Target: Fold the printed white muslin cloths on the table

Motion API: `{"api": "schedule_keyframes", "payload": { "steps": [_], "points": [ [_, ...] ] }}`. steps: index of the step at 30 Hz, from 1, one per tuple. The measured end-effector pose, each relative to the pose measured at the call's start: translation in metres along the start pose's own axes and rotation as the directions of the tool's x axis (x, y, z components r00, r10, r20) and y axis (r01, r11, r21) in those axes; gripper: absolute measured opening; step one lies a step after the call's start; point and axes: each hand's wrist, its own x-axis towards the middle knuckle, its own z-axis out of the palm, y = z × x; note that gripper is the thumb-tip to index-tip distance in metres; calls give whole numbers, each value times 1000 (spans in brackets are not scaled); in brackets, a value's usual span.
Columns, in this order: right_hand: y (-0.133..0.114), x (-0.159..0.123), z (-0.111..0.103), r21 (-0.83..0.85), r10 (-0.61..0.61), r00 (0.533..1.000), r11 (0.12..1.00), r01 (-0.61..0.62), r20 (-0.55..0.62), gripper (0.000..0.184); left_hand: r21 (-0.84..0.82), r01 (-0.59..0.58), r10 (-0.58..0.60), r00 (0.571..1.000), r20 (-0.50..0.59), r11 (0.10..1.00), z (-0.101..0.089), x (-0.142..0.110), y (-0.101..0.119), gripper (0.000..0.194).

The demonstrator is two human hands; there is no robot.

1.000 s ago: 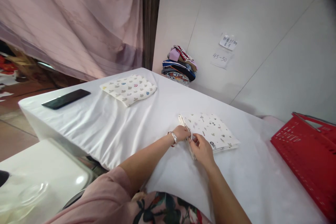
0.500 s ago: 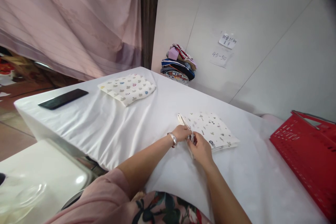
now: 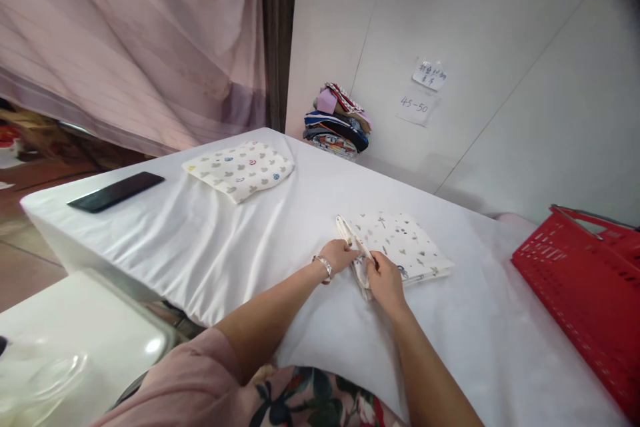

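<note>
On the wall [image 3: 500, 67], a paper [image 3: 415, 116] reads "45-50"; left hand [image 3: 338, 256] and right hand [image 3: 386, 280] pinch folded cloth [image 3: 411, 241].

The dusty-pink top [image 3: 175, 390] has a loose, short left sleeve [image 3: 215, 350] with soft creases. A floral print [image 3: 317, 400] shows at the front, dark green leaves with red and whitish petals on pink. A silvery bracelet [image 3: 327, 266] circles the wrist of the bare left hand [image 3: 339, 255]; the right hand [image 3: 387, 282] and forearm [image 3: 425, 360] are bare too.

A pink curtain [image 3: 165, 33] hangs near a pale wall [image 3: 500, 33] bearing two handwritten paper notes [image 3: 416, 107].
</note>
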Motion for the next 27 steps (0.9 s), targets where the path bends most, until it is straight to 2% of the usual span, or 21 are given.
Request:
{"api": "schedule_keyframes", "payload": {
  "steps": [4, 9, 13, 17, 19, 22, 25, 27],
  "points": [
    [1, -1, 1, 30, 5, 1000, 1000, -5, -22, 26, -3, 31, -30, 998, 54, 1000, 3, -3, 1, 33],
    [2, -1, 2, 58, 3, 999, 998, 0, -39, 27, -51, 67, -65, 997, 46, 996, 4, -3, 2, 30],
    [3, -1, 3, 88, 0, 999, 996, 5, -53, 29, -220, -6, 10, 1000, 18, 975, 7, -5, 3, 26],
    [3, -2, 2, 111, 12, 997, 994, -4, -72, 30, -369, -37, 56, 998, 42, 929, 10, -5, 2, 30],
    [3, -2, 2, 117, 9, 997, 993, 0, -75, 31, -334, -16, 29, 999, 34, 943, 9, -5, 0, 28],
    [2, -3, 1, 117, 18, 997, 993, -10, -70, 32, -175, -12, 7, 1000, -29, 984, 6, -7, -2, 23],
    [2, -3, 1, 107, 35, 998, 994, -28, -57, 31, -54, -53, 47, 993, -108, 997, 4, -9, -3, 22],
    [2, -2, 1, 96, 39, 998, 995, -34, -50, 30, -57, -80, 71, 987, -144, 995, 5, -10, -3, 22]
  ]
}}
